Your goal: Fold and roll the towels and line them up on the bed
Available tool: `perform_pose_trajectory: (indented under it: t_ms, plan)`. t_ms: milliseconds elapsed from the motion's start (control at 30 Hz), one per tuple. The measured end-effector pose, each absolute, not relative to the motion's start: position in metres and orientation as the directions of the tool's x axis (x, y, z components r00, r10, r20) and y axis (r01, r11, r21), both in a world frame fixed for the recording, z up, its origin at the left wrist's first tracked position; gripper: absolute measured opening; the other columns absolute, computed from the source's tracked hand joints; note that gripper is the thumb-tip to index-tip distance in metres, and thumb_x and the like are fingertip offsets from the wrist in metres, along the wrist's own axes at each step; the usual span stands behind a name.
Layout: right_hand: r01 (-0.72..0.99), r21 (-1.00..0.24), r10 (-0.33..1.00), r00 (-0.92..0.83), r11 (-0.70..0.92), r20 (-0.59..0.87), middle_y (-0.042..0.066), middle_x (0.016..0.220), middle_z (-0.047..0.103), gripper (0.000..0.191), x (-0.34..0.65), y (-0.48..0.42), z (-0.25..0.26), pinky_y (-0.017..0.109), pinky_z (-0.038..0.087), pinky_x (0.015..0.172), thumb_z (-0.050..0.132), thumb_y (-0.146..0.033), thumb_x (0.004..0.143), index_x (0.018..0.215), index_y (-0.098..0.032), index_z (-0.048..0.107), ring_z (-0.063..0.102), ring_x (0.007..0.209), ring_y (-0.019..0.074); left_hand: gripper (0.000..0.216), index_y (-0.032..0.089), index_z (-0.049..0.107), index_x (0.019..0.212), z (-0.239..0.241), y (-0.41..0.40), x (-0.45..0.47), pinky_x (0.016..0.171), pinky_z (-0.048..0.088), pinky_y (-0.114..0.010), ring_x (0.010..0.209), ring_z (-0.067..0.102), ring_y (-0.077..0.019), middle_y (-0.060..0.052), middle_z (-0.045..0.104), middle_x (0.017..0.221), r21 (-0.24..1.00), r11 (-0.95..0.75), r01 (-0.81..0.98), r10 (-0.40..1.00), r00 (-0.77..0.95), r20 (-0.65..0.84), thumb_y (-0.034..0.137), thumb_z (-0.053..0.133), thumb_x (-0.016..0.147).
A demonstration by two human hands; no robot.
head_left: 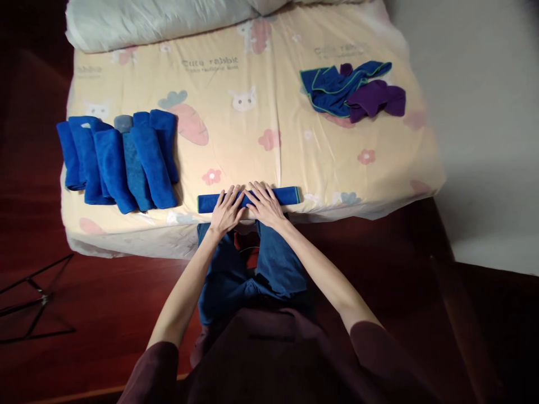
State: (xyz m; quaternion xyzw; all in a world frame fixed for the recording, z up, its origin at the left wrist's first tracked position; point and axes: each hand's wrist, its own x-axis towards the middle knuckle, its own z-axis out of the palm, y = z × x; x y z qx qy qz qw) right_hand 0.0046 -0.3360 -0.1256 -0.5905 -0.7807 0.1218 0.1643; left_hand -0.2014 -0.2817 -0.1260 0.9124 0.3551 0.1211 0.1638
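Observation:
A blue towel [286, 194], rolled into a long narrow tube, lies along the near edge of the bed. My left hand [226, 210] and my right hand [264, 205] both rest flat on its middle, fingers spread and pointing away from me, thumbs close together. To the left on the bed lies a row of several rolled blue towels [122, 158]. At the far right of the bed sits a loose heap of a blue cloth [332, 88] and a purple cloth [376, 100].
The bed has a yellow sheet [252, 129] printed with rabbits and carrots, and a white quilt [151, 19] bunched at its far end. Dark red floor surrounds it, with a black metal stand [33, 297] at left. A pale wall [475, 112] stands at right.

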Motion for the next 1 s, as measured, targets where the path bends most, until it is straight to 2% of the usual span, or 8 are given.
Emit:
perform_pose_trajectory:
  t_ms: [267, 433, 533, 600, 700, 800, 900, 1000]
  plan:
    - [0.908, -0.355, 0.975, -0.214, 0.223, 0.066, 0.01, 0.172, 0.026, 0.06, 0.046, -0.345, -0.142, 0.054, 0.012, 0.133, 0.041, -0.04, 0.108, 0.163, -0.016, 0.036, 0.019, 0.162, 0.0268, 0.075, 0.02, 0.036, 0.164, -0.141, -0.262, -0.246, 0.133, 0.012, -0.053, 0.161, 0.021, -0.0303, -0.009, 0.025, 0.172, 0.357, -0.643, 0.677, 0.746, 0.659, 0.094, 0.062, 0.043, 0.102]
    - [0.923, -0.351, 0.987, -0.133, 0.157, 0.091, 0.011, 0.17, 0.03, 0.059, 0.069, -0.357, -0.145, 0.053, 0.014, 0.133, 0.036, -0.036, 0.109, 0.163, -0.011, 0.036, 0.023, 0.161, 0.0258, 0.072, 0.019, 0.038, 0.163, -0.138, -0.254, -0.276, 0.133, 0.011, -0.053, 0.161, 0.019, -0.0295, -0.01, 0.026, 0.172, 0.375, -0.587, 0.718, 0.789, 0.61, 0.067, 0.059, 0.04, 0.103]
    - [0.916, -0.38, 0.99, -0.101, 0.132, 0.102, 0.013, 0.166, 0.038, 0.056, 0.077, -0.356, -0.142, 0.054, 0.019, 0.132, 0.035, -0.032, 0.109, 0.159, -0.01, 0.043, 0.03, 0.158, 0.0265, 0.069, 0.016, 0.037, 0.162, -0.129, -0.271, -0.289, 0.132, 0.014, -0.055, 0.162, 0.013, -0.03, -0.014, 0.024, 0.172, 0.464, -0.443, 0.767, 0.888, 0.448, 0.108, 0.053, 0.042, 0.103]
    - [0.9, -0.417, 0.991, -0.105, 0.13, 0.083, 0.014, 0.16, 0.049, 0.051, 0.082, -0.351, -0.134, 0.055, 0.026, 0.129, 0.041, -0.03, 0.107, 0.154, -0.012, 0.052, 0.04, 0.154, 0.0279, 0.07, 0.014, 0.038, 0.159, -0.123, -0.298, -0.291, 0.13, 0.022, -0.057, 0.161, 0.02, -0.0318, -0.019, 0.03, 0.169, 0.612, -0.241, 0.753, 0.97, 0.193, 0.145, 0.051, 0.049, 0.101]
    - [0.874, -0.478, 0.996, -0.095, 0.085, 0.003, 0.015, 0.146, 0.063, 0.046, 0.089, -0.338, -0.116, 0.049, 0.041, 0.121, 0.056, -0.027, 0.1, 0.143, -0.014, 0.063, 0.058, 0.139, 0.0292, 0.061, 0.018, 0.05, 0.145, -0.12, -0.346, -0.277, 0.115, 0.047, -0.056, 0.14, 0.055, -0.0341, -0.02, 0.057, 0.147, 0.906, 0.207, 0.37, 0.972, -0.186, -0.146, 0.049, 0.064, 0.094]
    - [0.879, -0.477, 0.986, -0.073, -0.006, -0.147, 0.015, 0.137, 0.069, 0.047, 0.093, -0.328, -0.1, 0.042, 0.052, 0.11, 0.068, -0.026, 0.092, 0.138, -0.015, 0.068, 0.067, 0.127, 0.0304, 0.032, 0.022, 0.064, 0.115, -0.122, -0.371, -0.244, 0.101, 0.058, -0.05, 0.115, 0.072, -0.0322, -0.015, 0.072, 0.12, 0.849, 0.512, -0.131, 0.849, -0.07, -0.523, 0.04, 0.074, 0.09]
    - [0.918, -0.397, 0.963, -0.096, -0.013, -0.253, 0.013, 0.135, 0.071, 0.053, 0.094, -0.321, -0.092, 0.039, 0.054, 0.105, 0.076, -0.026, 0.085, 0.136, -0.019, 0.069, 0.069, 0.123, 0.0312, 0.015, 0.021, 0.065, 0.093, -0.122, -0.359, -0.211, 0.098, 0.059, -0.041, 0.108, 0.073, -0.0277, -0.013, 0.074, 0.104, 0.748, 0.533, -0.396, 0.79, -0.083, -0.607, 0.027, 0.078, 0.088]
    - [0.939, -0.343, 0.951, -0.108, 0.003, -0.288, 0.012, 0.138, 0.069, 0.057, 0.094, -0.314, -0.089, 0.036, 0.054, 0.101, 0.079, -0.029, 0.082, 0.137, -0.022, 0.068, 0.069, 0.122, 0.0292, 0.025, 0.02, 0.059, 0.082, -0.119, -0.331, -0.193, 0.091, 0.06, -0.037, 0.095, 0.073, -0.0224, -0.007, 0.068, 0.084, 0.711, 0.466, -0.526, 0.745, -0.2, -0.636, 0.025, 0.083, 0.084]
